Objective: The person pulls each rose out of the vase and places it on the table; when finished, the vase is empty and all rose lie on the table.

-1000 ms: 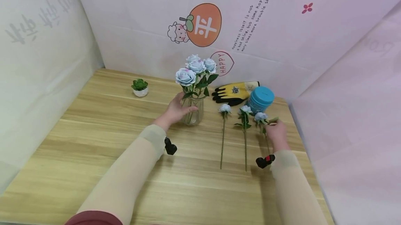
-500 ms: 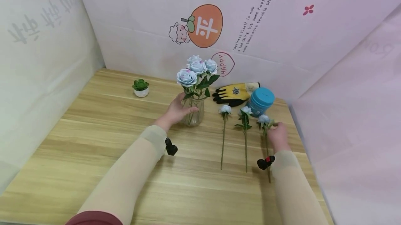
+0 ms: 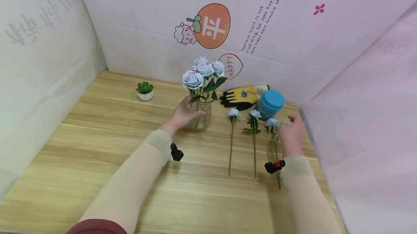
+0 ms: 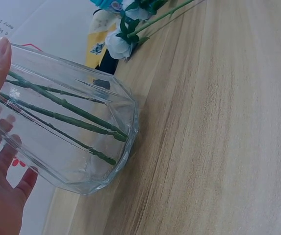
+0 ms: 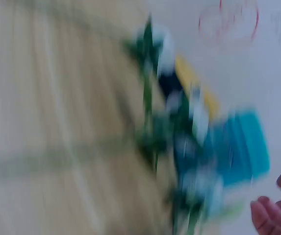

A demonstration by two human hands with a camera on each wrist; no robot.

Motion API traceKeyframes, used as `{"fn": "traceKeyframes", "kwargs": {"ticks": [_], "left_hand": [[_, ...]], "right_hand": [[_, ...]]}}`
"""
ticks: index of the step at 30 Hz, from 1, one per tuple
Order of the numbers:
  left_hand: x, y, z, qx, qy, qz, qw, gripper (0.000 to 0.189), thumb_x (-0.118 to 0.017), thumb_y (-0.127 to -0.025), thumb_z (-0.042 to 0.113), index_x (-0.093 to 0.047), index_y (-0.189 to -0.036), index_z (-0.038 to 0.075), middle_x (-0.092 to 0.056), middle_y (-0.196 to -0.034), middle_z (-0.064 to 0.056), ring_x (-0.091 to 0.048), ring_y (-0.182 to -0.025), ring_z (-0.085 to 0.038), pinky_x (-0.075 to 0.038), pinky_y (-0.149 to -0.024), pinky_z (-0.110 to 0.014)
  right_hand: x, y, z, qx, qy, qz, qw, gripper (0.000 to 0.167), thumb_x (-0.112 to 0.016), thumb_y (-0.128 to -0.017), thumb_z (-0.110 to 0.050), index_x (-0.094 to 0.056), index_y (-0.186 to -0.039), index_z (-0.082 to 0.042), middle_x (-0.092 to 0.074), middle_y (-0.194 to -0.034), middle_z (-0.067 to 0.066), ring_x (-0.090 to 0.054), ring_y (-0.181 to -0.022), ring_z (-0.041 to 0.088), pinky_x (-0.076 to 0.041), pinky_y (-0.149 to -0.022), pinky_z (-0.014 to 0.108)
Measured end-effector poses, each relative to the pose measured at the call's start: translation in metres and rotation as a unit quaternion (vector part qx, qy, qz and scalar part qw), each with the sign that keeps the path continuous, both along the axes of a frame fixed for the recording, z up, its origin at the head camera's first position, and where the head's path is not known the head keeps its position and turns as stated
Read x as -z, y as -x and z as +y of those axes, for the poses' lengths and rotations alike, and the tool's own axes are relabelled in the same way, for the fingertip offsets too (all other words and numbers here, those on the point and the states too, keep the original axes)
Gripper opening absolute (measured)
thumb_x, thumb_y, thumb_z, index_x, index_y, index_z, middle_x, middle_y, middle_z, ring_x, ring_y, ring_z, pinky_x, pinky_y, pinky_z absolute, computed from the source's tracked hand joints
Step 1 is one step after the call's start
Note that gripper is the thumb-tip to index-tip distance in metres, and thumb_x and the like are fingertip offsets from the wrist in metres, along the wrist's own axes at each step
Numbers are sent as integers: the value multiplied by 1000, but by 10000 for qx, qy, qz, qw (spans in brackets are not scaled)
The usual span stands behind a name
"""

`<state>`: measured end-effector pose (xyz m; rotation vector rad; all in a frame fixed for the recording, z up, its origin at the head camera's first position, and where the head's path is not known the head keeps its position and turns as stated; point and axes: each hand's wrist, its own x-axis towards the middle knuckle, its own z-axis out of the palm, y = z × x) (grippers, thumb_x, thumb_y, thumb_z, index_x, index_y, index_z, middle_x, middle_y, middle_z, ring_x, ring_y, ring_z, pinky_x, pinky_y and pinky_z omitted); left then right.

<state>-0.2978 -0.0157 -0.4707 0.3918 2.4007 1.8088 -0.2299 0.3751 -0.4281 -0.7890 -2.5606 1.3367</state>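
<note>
My left hand (image 3: 184, 114) grips a clear glass vase (image 3: 201, 118), thumb across the near side and fingers round the back. Several light-blue roses (image 3: 204, 69) stand in it, their green stems (image 4: 76, 110) showing through the glass. To the right, three more roses lie side by side: a left one (image 3: 231, 143), a middle one (image 3: 255, 147) and a right one (image 3: 276, 147). Just right of the last bloom hovers my right hand (image 3: 291, 134), fingers loosely bent and holding nothing. The right wrist view is blurred, with that hand's fingertips (image 5: 272, 213) at its edge.
Behind the loose blooms stands a blue lidded tub (image 3: 271, 103), with yellow-and-black work gloves (image 3: 242, 96) beside it. A small potted succulent (image 3: 144, 91) sits at the back left of the wooden table (image 3: 114, 154). Printed white sheets (image 3: 146, 17) enclose the back and sides.
My right hand has let go of the rightmost rose and lifted slightly away to the right. That rose now lies in line with the others. The left hand stays on the vase.
</note>
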Motion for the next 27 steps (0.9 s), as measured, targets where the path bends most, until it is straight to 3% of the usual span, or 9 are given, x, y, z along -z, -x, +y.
{"fn": "traceKeyframes", "kwargs": {"ticks": [3, 6, 9, 12, 15, 20, 24, 27], "left_hand": [[-1, 1, -3, -32, 23, 12, 10000, 92, -81, -82, 38, -30, -155, 15, -30, -157, -10, -26, -143, -33, -25, -114, -51], [-1, 2, -4, -59, 48, 30, 10000, 92, -81, -82, 38, -30, -154, 15, -31, -157, -11, -26, -143, -33, -25, -114, -51], [-2, 2, -3, -41, 131, 82, 9999, 92, -82, -81, 40, -32, -154, 15, -33, -156, -11, -29, -142, -33, -26, -114, -51], [-1, 2, -1, -2, 222, 128, 9997, 90, -82, -79, 44, -36, -152, 20, -38, -154, -8, -32, -141, -30, -29, -113, -50], [0, 3, 1, 18, 255, 155, 9996, 87, -83, -77, 47, -42, -149, 22, -43, -151, -6, -36, -139, -27, -32, -111, -48], [-4, 3, 2, 70, 280, 154, 9995, 86, -84, -75, 48, -46, -147, 19, -47, -148, -8, -40, -137, -27, -34, -110, -45], [-7, 1, -2, 66, 333, 115, 9994, 91, -85, -75, 45, -42, -150, 16, -42, -151, -11, -37, -138, -29, -31, -112, -46], [-8, -5, -7, -162, -48, 101, 9998, 87, -80, -84, 38, -35, -152, 10, -36, -154, -15, -37, -137, -33, -30, -112, -49]], "right_hand": [[-12, 10, -46, -439, -97, 756, 9961, 48, -46, -95, -2, -42, -143, -3, -38, -144, 16, -43, -120, 30, -44, -91, 39], [-19, 19, -99, -1580, 58, 1241, 9796, 44, -56, -96, -4, -46, -138, 1, -45, -138, 19, -47, -120, 34, -46, -95, 45], [-16, 24, -147, -2912, 148, 1035, 9509, 67, -69, -91, -8, -34, -148, -4, -38, -147, 19, -42, -129, 36, -41, -102, 49], [-3, 29, -183, -3674, 92, 526, 9285, 96, -82, -83, -16, -20, -155, -10, -27, -155, 16, -33, -138, 34, -34, -110, 50], [13, 35, -206, -3662, 238, 450, 9291, 99, -87, -77, -17, -22, -152, -12, -36, -150, 12, -37, -135, 28, -34, -110, 46], [31, 42, -221, -3205, 449, 1007, 9408, 87, -86, -79, -16, -30, -146, -11, -46, -138, 8, -46, -126, 20, -40, -105, 36], [36, 41, -228, -2945, 462, 1200, 9469, 76, -83, -82, -18, -37, -142, -10, -49, -135, 7, -48, -123, 20, -44, -101, 37], [40, 40, -233, -2822, 641, 1186, 9499, 80, -84, -82, -23, -37, -145, -10, -46, -142, 8, -42, -132, 22, -38, -108, 39]]}}
